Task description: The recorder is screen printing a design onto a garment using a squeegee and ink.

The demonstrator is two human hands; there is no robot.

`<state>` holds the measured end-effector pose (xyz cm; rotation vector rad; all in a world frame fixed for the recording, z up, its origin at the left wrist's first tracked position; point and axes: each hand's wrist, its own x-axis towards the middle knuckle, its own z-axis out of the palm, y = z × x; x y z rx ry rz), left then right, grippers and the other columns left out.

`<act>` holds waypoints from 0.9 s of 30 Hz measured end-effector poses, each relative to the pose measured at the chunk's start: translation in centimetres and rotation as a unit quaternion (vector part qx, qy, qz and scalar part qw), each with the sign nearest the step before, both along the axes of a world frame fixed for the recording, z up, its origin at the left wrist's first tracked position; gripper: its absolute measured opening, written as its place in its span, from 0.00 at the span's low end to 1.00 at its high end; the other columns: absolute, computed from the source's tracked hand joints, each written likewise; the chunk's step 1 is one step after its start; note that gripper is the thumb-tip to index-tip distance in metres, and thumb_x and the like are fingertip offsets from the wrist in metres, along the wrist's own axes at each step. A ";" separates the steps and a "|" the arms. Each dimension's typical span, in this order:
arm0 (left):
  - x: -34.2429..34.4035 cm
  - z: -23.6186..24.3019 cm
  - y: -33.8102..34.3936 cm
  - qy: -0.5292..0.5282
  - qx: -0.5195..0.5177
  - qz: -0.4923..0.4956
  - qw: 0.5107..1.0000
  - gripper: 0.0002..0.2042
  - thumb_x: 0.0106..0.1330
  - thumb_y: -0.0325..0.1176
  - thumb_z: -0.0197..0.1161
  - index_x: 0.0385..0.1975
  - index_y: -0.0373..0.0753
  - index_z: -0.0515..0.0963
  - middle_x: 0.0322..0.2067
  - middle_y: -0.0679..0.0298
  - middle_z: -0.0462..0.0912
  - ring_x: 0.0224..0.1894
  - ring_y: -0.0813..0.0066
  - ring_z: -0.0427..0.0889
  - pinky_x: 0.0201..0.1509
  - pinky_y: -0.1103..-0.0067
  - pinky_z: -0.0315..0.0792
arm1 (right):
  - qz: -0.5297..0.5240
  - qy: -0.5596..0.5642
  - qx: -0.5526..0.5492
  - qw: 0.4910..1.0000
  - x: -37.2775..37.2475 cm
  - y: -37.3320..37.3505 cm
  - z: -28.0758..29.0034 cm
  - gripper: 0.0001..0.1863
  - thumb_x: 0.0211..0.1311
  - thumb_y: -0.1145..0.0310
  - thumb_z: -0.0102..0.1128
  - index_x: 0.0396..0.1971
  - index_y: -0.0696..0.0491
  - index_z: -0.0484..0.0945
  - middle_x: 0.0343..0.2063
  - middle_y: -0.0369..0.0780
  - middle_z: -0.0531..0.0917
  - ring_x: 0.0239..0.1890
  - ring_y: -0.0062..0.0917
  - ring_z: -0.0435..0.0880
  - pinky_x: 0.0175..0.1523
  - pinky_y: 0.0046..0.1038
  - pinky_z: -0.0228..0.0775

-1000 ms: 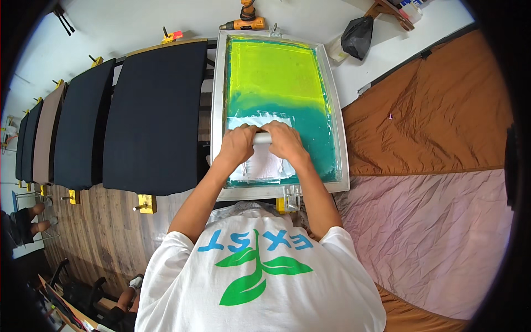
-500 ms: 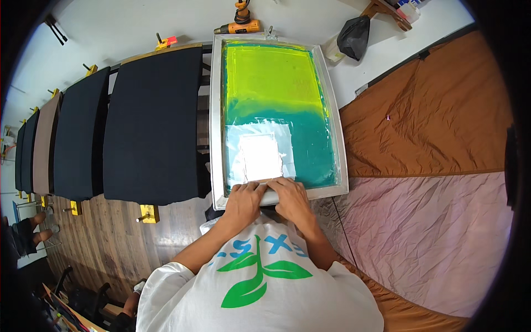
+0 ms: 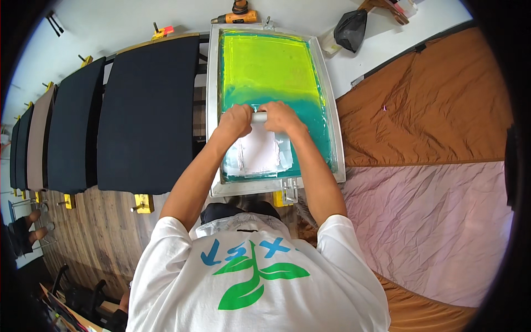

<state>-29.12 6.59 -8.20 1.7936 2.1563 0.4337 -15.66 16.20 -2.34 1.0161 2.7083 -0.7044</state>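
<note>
A screen-printing frame (image 3: 212, 110) with a pale metal rim lies in front of me. Its mesh is yellow-green at the far end (image 3: 271, 58) and teal nearer to me (image 3: 310, 144). Both my hands grip a squeegee (image 3: 259, 117) whose light bar shows between them, across the middle of the screen. My left hand (image 3: 237, 120) is closed round its left part and my right hand (image 3: 281, 117) round its right part. The blade is hidden under my hands. On the near side of the squeegee is a whitish rectangular print area (image 3: 258, 149), with white ink smears about it.
Black fabric-covered boards (image 3: 148, 116) and a brown one (image 3: 41, 144) stand in a row to the left. An orange heat gun (image 3: 235, 17) lies beyond the frame. Brown and pinkish crumpled fabric (image 3: 409, 116) spreads to the right. A clear hinged clip (image 3: 289, 190) sits at the frame's near edge.
Both hands have moved away from me with the squeegee, from the frame's near edge to mid-screen. The near clip has come into sight, and the print area looks duller.
</note>
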 end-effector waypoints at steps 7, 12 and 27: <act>2.6 0.5 -3.2 0.012 0.006 -0.005 1.000 0.12 0.50 0.25 0.66 0.36 0.37 0.83 0.30 0.47 0.85 0.36 0.50 0.87 0.39 0.65 0.81 | 0.009 0.003 -0.017 1.000 2.4 -2.4 -1.5 0.22 0.40 0.79 0.58 0.40 0.52 0.85 0.38 0.49 0.86 0.43 0.46 0.84 0.52 0.40 0.75; 5.0 1.8 -6.6 -0.028 -0.025 0.005 0.999 0.12 0.50 0.23 0.65 0.36 0.40 0.84 0.28 0.50 0.85 0.34 0.52 0.87 0.40 0.63 0.80 | 0.013 0.032 0.003 0.999 5.1 -6.1 -1.1 0.20 0.41 0.80 0.59 0.39 0.54 0.85 0.36 0.51 0.84 0.43 0.47 0.83 0.51 0.42 0.75; 7.1 4.0 -10.1 -0.083 -0.134 -0.058 0.986 0.14 0.49 0.23 0.63 0.38 0.39 0.84 0.30 0.46 0.85 0.35 0.47 0.85 0.42 0.62 0.80 | 0.034 -0.023 -0.067 0.997 8.6 -9.6 0.1 0.14 0.43 0.79 0.61 0.35 0.56 0.85 0.34 0.52 0.85 0.41 0.46 0.85 0.48 0.43 0.77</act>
